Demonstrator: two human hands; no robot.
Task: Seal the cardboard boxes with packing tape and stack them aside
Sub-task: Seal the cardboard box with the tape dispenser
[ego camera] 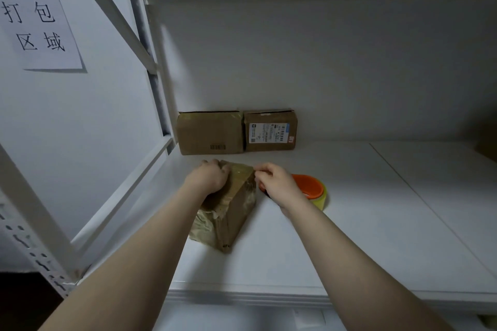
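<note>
The left hand [208,176] curls its fingers over the far end of the taped box [231,212], which lies on the shelf [376,223]. The right hand [274,181] pinches the box's far corner with its fingers. An orange tape roll [312,189] sits just right of them. Beyond them stand a plain box [209,133] and a labelled box [270,130].

The near box [236,212] in front of me: brown cardboard, overlaid with glossy, pale yellowish tape [240,172]. Rear left box [209,133]: brown, black barcode print. Rear right box [269,118]: brown, carrying a white label [269,134] with black barcodes, a blue strip and a small red mark. Dispenser [309,185]: orange. Its roll [323,200]: yellow. Shelf [349,236]: white. Wall sign [40,19]: white paper, black characters.
</note>
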